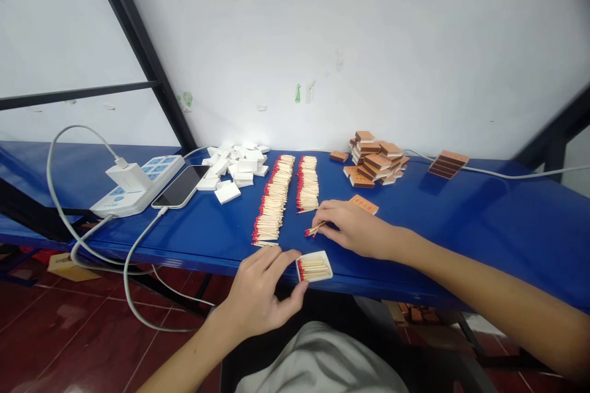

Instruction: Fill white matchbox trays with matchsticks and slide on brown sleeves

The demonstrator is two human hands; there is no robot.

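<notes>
My left hand (262, 291) rests at the near edge of the blue table (483, 221), thumb and fingers pinching the side of a small white tray (314, 266) that holds several red-tipped matches. My right hand (353, 227) lies on the table just beyond the tray, fingers closed on a few matches (313, 231). Two long rows of matches (286, 191) run away from me in front of my hands. An orange matchbox sleeve (364, 203) lies beside my right hand.
A heap of white inner trays (235, 169) sits at the back left, next to a phone (182, 186) on a cable and a white power strip (138, 184). A pile of orange sleeves (375, 159) and a flat stack (448, 164) are at the back right.
</notes>
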